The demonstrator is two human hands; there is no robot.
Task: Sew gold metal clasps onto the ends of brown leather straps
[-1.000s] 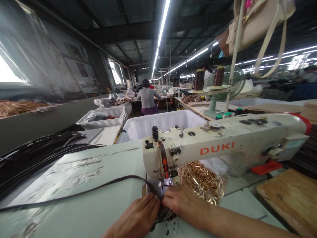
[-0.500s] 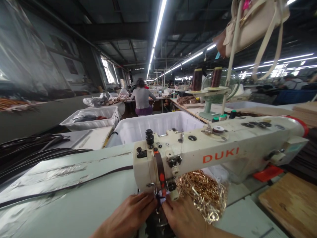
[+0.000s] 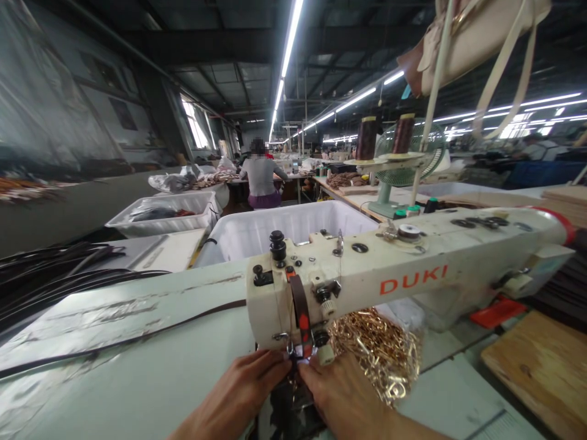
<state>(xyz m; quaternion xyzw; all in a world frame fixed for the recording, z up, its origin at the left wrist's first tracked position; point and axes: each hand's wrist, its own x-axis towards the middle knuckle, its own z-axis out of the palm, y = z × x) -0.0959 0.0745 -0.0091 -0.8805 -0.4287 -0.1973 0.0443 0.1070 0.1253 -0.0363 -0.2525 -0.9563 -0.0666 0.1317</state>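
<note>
My left hand (image 3: 245,385) and my right hand (image 3: 342,388) meet just below the needle area of a white sewing machine (image 3: 339,284) marked DUKI. Both have their fingers pressed together, with the tips close on either side of the lit presser foot. Whatever lies between the fingertips is dark, small and mostly hidden. A long dark strap (image 3: 202,315) runs over the table from the left and passes behind the machine head. A brown band (image 3: 300,302) with red marks hangs down the front of the head.
Right of my right hand sits a clear bag of gold metal hardware (image 3: 376,345). A wooden board (image 3: 541,360) lies at the right. Behind the machine stands a white bin (image 3: 293,214). Dark straps (image 3: 59,275) lie at left. Farther off, a person (image 3: 263,177) sits facing away.
The view has shifted slightly. My hands stay at the needle area, with the right fingertips moved a little; the long strap looks unchanged.
</note>
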